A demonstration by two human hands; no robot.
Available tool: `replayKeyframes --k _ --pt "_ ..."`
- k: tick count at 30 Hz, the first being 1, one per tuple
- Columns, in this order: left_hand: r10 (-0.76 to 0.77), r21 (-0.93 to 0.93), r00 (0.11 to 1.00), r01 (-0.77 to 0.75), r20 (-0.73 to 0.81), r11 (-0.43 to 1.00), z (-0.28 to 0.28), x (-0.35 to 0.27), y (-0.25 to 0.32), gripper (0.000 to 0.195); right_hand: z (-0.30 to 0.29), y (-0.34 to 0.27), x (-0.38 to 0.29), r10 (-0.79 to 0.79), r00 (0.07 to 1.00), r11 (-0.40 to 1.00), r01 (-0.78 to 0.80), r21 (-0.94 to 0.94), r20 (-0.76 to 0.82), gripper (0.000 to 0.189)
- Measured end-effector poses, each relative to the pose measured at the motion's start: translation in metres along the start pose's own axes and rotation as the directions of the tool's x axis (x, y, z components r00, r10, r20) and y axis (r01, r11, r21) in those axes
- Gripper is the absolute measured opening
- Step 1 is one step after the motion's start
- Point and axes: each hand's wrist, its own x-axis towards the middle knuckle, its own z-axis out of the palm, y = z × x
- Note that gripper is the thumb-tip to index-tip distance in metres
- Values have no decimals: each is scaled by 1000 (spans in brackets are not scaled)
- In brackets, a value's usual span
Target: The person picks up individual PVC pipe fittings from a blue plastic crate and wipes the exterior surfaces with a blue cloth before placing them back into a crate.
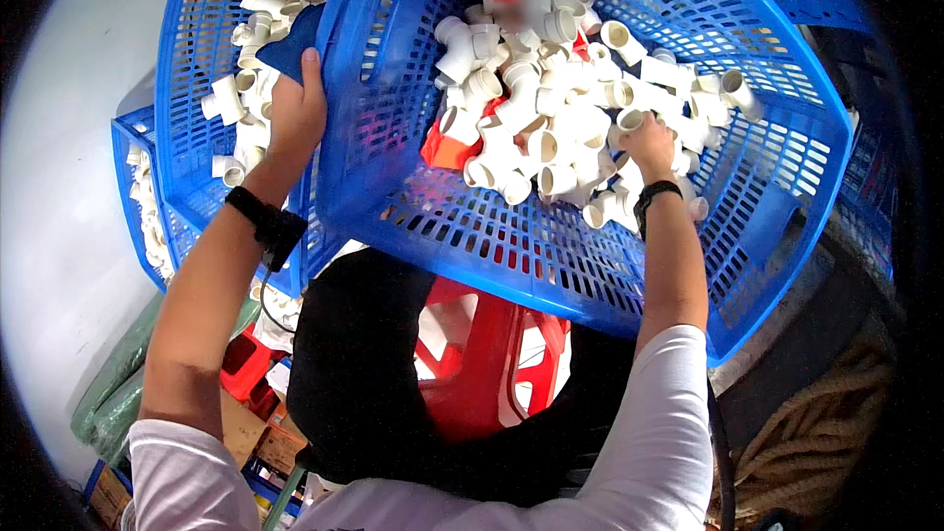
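Observation:
A large blue plastic basket [354, 110] with slotted walls lies tilted before me, holding a heap of white plastic pipe fittings [516, 88] and several red plastic pieces [446, 149]. My left hand [299, 107] is at the basket's left wall, thumb up along it; its fingers are partly hidden behind a dark blue piece [293, 44], so its grip cannot be told. On the heap's right side, my right hand [650, 144] has its fingers on a white pipe fitting [630, 120]. Black bands circle both wrists.
Another blue basket [177, 88] of white fittings stands at the left, with a smaller one [129, 184] beyond it. A red plastic stool [472, 361] is below the main basket. Green plastic-wrapped rolls [118, 398] and cardboard boxes [280, 450] are at lower left. Brown woven material [818, 428] lies at lower right.

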Motion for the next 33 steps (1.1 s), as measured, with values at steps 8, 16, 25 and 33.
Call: replayKeyframes --k 8,16,25,33 --pt "25 54 1000 -26 16 998 5 9 -13 72 -70 -6 0 171 932 648 138 750 -319 70" --pt "45 35 999 -45 0 998 3 6 3 66 -71 -58 3 -326 899 504 -95 859 291 94" --pt "54 39 998 -54 -10 998 2 1 6 62 -60 -134 -66 -458 873 548 127 827 169 98" --pt "-18 87 999 21 -26 996 5 9 -1 74 -125 -16 -53 -216 970 756 92 648 114 96"
